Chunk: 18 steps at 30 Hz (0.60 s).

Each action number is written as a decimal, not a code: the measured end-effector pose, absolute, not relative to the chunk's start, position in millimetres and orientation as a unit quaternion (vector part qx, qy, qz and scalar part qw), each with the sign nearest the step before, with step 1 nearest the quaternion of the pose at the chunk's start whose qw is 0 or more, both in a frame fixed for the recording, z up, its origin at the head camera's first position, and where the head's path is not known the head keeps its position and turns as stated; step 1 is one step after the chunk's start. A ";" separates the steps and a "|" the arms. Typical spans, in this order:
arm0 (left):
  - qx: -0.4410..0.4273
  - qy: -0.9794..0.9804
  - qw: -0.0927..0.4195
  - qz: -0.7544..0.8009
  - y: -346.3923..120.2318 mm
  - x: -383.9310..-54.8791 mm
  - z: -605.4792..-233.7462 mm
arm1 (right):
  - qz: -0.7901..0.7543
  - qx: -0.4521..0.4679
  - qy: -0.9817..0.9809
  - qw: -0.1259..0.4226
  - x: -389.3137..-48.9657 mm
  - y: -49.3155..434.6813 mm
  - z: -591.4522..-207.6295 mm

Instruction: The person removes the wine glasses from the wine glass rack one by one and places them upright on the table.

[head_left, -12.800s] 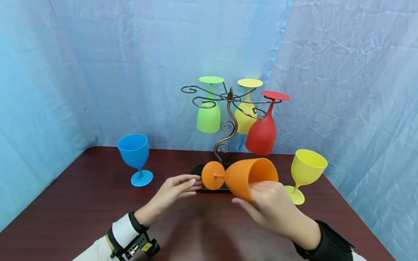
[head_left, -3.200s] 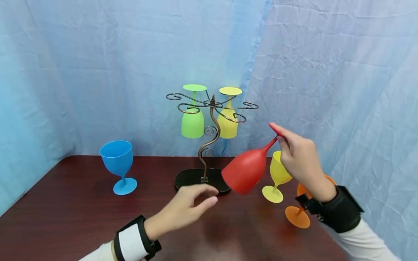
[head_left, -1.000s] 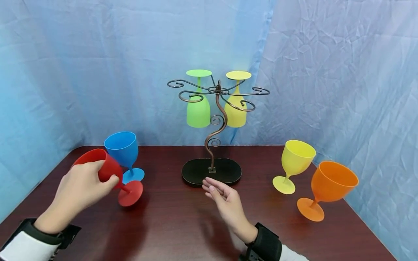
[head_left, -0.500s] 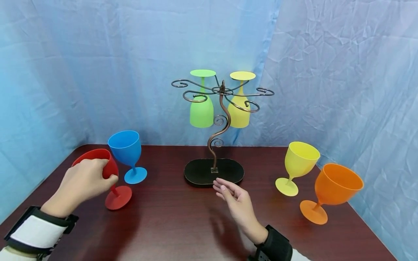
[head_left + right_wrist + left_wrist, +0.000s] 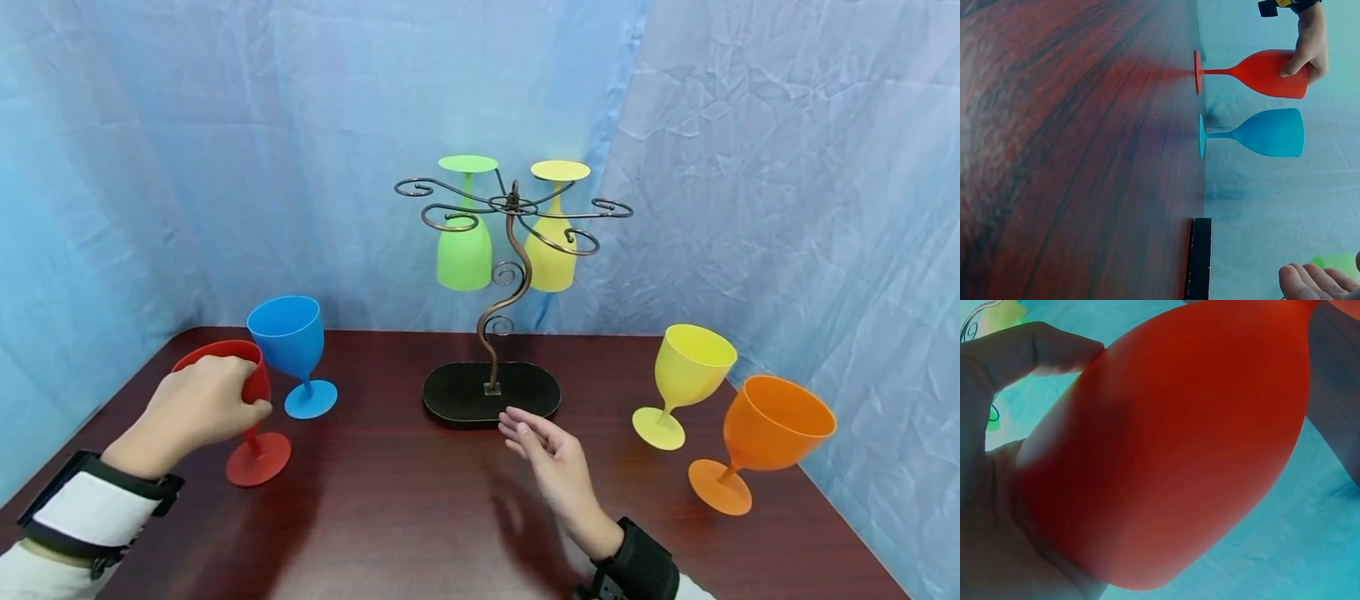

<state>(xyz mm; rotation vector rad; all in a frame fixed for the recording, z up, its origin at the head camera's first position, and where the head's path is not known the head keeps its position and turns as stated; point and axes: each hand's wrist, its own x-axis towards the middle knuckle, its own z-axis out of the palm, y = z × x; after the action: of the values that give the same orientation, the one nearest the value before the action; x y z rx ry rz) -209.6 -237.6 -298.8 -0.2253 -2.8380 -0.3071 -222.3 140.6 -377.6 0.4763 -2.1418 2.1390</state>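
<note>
My left hand (image 5: 197,406) grips the bowl of a red goblet (image 5: 258,461) from above, thumb on its right side. The goblet stands upright, its foot right at the tabletop; in the left wrist view the red bowl (image 5: 1179,444) fills most of the picture. Just behind it to the right is a blue goblet (image 5: 288,337), upright on the table. My right hand (image 5: 553,467) holds nothing; its fingers are loosely extended, palm turned left, in front of the black base (image 5: 457,400) of a curled metal goblet rack (image 5: 517,283).
A green goblet (image 5: 465,258) and a yellow goblet (image 5: 551,265) hang upside down from the rack's back arms. On the right side of the dark wooden table (image 5: 405,517) stand another yellow goblet (image 5: 690,367) and an orange goblet (image 5: 776,425). Blue cloth (image 5: 300,125) hangs behind.
The orange goblet went from my right hand to the table's right side. The red goblet left the rack in my right hand, passed to my left, and moved leftward and down beside the blue one.
</note>
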 end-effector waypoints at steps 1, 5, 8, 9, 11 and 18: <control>-0.078 -0.982 0.138 -0.106 -237.5 -209.7 -298.5 | 0.698 0.155 -0.699 0.039 -222.3 141.1 -377.4; -0.076 -0.982 0.132 -0.109 -237.4 -210.4 -299.0 | 0.696 0.153 -0.700 0.039 -222.9 142.0 -376.5; -0.074 -0.983 0.127 -0.113 -237.8 -211.8 -300.0 | 0.694 0.149 -0.703 0.039 -222.8 142.1 -375.2; -0.074 -0.983 0.123 -0.114 -237.8 -212.3 -300.1 | 0.693 0.148 -0.704 0.040 -222.9 142.2 -374.9; -0.075 -0.984 0.112 -0.116 -237.4 -213.1 -298.9 | 0.692 0.146 -0.706 0.038 -222.9 142.8 -374.4; -0.085 -0.988 0.059 -0.116 -236.4 -215.3 -293.7 | 0.692 0.140 -0.708 0.033 -223.7 145.7 -373.7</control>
<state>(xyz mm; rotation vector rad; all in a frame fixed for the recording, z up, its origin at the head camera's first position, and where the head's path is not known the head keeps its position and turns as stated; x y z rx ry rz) -215.3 -236.4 -293.7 -0.2565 -2.9929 -0.3509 -223.7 145.7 -373.7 0.4315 -2.1769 2.1284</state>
